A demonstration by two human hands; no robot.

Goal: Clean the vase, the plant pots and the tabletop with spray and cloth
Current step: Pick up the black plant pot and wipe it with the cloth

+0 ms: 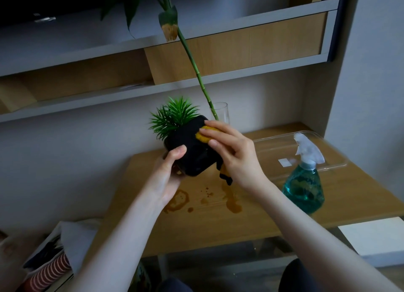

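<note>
Left hand (168,171) gripping tilted black pot (192,147) above stained bench (218,215); right hand (231,152) pressing yellow cloth (204,136) on it. Mid-wipe; next probably turning pot.

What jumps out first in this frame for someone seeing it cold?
Centre frame, the left hand holds a black plant pot tilted in the air above the tabletop, while the right hand presses a yellow cloth against its side. Below them, brown spill stains mark the wood. At right stands a spray bottle of blue-green liquid; behind the pot, a glass vase holds a tall bamboo stalk.
</note>
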